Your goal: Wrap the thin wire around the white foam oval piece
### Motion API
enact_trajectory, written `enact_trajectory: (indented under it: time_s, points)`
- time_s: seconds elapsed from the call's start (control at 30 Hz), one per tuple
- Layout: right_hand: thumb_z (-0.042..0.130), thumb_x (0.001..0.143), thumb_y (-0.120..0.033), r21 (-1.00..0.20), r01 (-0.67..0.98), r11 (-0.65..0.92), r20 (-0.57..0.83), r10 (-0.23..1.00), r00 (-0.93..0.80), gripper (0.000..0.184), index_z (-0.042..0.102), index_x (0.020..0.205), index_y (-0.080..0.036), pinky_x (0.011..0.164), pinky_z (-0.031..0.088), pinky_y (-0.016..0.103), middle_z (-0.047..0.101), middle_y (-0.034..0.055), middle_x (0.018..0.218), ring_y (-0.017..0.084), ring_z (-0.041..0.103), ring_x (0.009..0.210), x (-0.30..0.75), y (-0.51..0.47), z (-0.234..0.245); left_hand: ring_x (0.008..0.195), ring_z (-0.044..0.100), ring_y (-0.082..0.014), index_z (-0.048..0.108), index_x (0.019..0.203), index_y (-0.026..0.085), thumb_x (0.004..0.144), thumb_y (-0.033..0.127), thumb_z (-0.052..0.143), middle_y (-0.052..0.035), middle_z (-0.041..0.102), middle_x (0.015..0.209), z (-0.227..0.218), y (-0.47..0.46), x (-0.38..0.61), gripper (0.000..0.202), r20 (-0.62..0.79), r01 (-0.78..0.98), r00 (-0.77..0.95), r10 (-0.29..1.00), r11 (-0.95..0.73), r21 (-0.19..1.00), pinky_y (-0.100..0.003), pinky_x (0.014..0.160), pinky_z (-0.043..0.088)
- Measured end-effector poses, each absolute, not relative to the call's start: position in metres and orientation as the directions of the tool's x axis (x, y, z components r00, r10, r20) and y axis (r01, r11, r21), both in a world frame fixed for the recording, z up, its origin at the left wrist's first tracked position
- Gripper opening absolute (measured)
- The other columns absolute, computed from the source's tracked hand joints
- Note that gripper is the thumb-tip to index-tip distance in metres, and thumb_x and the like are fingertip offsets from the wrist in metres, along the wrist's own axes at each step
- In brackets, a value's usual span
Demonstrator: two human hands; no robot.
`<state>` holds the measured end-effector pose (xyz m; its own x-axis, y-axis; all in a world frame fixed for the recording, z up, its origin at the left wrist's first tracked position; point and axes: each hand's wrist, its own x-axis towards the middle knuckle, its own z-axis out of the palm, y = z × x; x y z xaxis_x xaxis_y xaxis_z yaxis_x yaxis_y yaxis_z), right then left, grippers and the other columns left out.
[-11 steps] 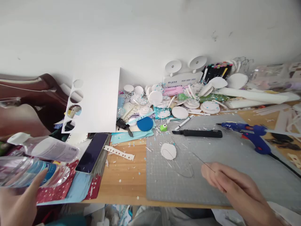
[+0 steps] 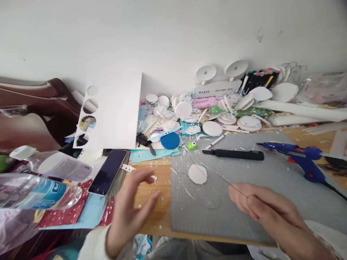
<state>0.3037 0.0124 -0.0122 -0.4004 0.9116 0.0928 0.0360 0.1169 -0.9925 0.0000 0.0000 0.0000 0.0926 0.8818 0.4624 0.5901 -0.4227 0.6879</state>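
My right hand (image 2: 260, 202) pinches a thin wire (image 2: 230, 184) over the grey cutting mat (image 2: 217, 220); its free end points up and left. Thumb and fingers apart, my left hand (image 2: 135, 202) hovers above the bare wood left of the mat, holding nothing. Between the hands a white disc (image 2: 197, 174) lies on the mat, with fine curved strands around and across it. Behind the disc are a black utility knife (image 2: 233, 154), a white pen (image 2: 217, 141) and a small green block (image 2: 192, 146).
A blue glue gun (image 2: 303, 155) lies on the right. To the left are a phone (image 2: 108, 171), a water bottle (image 2: 40, 191) on its side and a second clear bottle (image 2: 59, 164). A white board with round holes (image 2: 116, 112) leans at the wall beside piled white discs (image 2: 183, 110).
My left hand has moved right, from beside the water bottle to over the table near the mat. My right hand keeps its pinch on the wire, and the view has shifted slightly.
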Motion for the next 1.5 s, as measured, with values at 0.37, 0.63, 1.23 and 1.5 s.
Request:
enact_trajectory:
  time_s: [0.37,0.63,1.23,1.5]
  points:
    - [0.049,0.093,-0.051,-0.979,-0.203,0.026,0.104,0.917,-0.385,0.039,0.053,0.067,-0.022,0.053,0.036,0.026,0.047,-0.0025,0.061,0.012,0.041,0.053,0.289,0.085,-0.016,0.075,0.065,-0.0134,0.068,0.096,0.019,0.093,0.014,0.056,-0.0031,0.071,0.081,-0.008,0.078,0.055,0.013,0.479,0.396,0.290,0.829,-0.560,0.728,-0.024,0.069,0.051]
    - [0.061,0.088,-0.037,-0.946,-0.089,-0.312,-0.185,0.744,-0.643,0.019,0.058,0.091,-0.018,0.054,0.043,0.023,0.064,0.0008,0.079,0.009,0.053,0.056,0.270,0.081,-0.041,0.080,0.067,-0.0138,0.068,0.107,0.020,0.090,0.009,0.057,-0.0044,0.072,0.089,-0.017,0.078,0.072,0.023,0.426,0.279,0.421,0.801,-0.561,0.779,-0.023,0.073,0.053]
    - [0.075,0.080,-0.036,-0.869,-0.360,-0.339,-0.227,0.920,-0.319,0.024,0.061,0.088,-0.018,0.048,0.030,0.020,0.070,0.0005,0.071,0.003,0.043,0.046,0.281,0.090,-0.044,0.107,0.058,-0.0234,0.061,0.117,0.023,0.093,0.017,0.049,-0.0083,0.063,0.113,-0.006,0.062,0.012,0.028,0.393,0.810,0.277,0.877,-0.433,0.395,-0.040,0.091,0.048]
    - [0.069,0.084,-0.040,-0.917,-0.310,-0.250,-0.152,0.940,-0.307,0.025,0.056,0.084,-0.019,0.048,0.029,0.023,0.067,-0.0015,0.072,0.004,0.042,0.045,0.280,0.089,-0.049,0.102,0.049,-0.0301,0.060,0.104,0.019,0.071,0.035,0.077,-0.0090,0.058,0.104,-0.039,0.076,0.094,0.040,0.070,0.700,0.373,0.925,-0.331,0.633,-0.046,0.089,0.040]
